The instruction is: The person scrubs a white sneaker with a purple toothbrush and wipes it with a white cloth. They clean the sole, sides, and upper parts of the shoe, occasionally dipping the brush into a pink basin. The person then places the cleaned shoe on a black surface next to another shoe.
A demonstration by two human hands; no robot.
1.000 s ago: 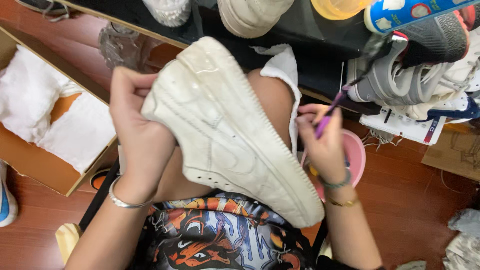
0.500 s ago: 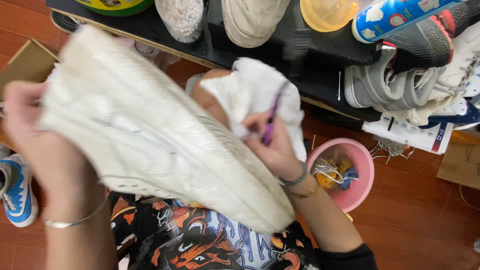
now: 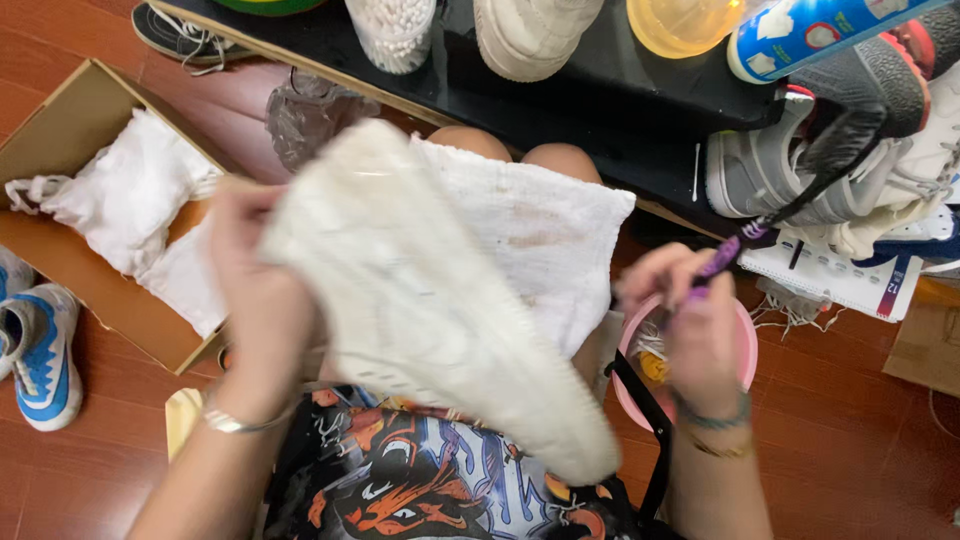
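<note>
My left hand [image 3: 262,305] grips a white sneaker [image 3: 430,300] by its side, sole turned up and blurred with motion, held over my lap. A stained white cloth [image 3: 545,240] lies across my knees beneath it. To the right, my right hand [image 3: 690,320] holds a purple-handled brush [image 3: 800,175] whose dark bristle end points up and right. That hand hovers over a pink bowl [image 3: 745,345] on the floor.
A black table edge [image 3: 600,110] at the top carries a cotton-swab jar [image 3: 392,30], a white shoe [image 3: 530,35] and a yellow cup [image 3: 680,25]. Grey and white shoes [image 3: 770,170] pile at right. An open cardboard box [image 3: 70,140] with white paper and a blue sneaker [image 3: 40,355] sit left.
The sneaker has swung back toward the middle of my lap and turned. My right hand has moved off the cloth to the right, over the pink bowl, with the brush.
</note>
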